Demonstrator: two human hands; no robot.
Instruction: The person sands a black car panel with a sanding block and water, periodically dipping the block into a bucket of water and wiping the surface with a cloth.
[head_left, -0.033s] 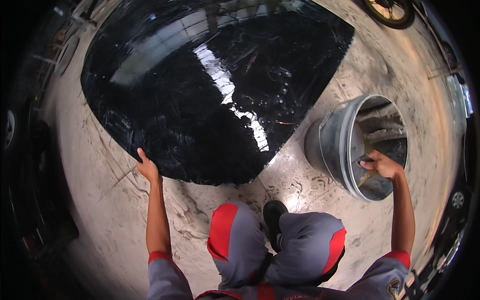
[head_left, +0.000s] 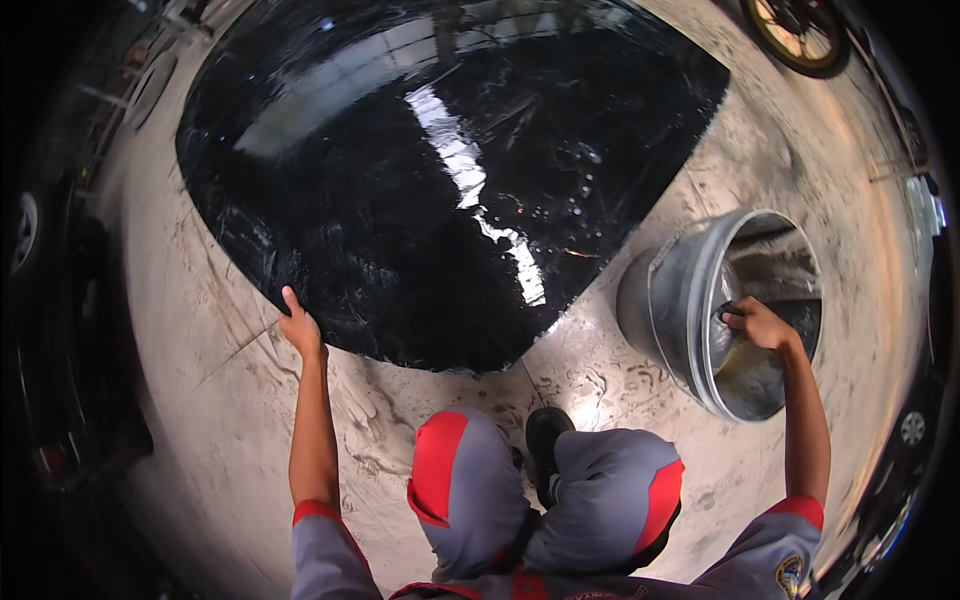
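A large black panel [head_left: 370,220], curved and glossy like a car hood, lies in front of me with wet-looking streaks and droplets on it. My left hand [head_left: 301,325] grips its near left edge, thumb on top and the other fingers out of sight below. To the right, my right hand [head_left: 762,325] reaches into the mouth of a grey bucket [head_left: 680,290]. Its fingers are closed on a small dark flat piece [head_left: 728,312], too hidden to name. Cloudy yellowish liquid [head_left: 748,372] shows in the bucket beneath that hand.
The pale concrete floor [head_left: 240,400] carries wet marks and smudges. My knees and a dark shoe [head_left: 545,445] are close below the panel. A wheel with a yellowish rim [head_left: 800,30] stands at the far right. Dark vehicles line both sides.
The panel and bucket sit slightly farther right in the picture, the bucket also lower. Relative to the bucket's mouth, my right hand has shifted a little. My left hand keeps its hold.
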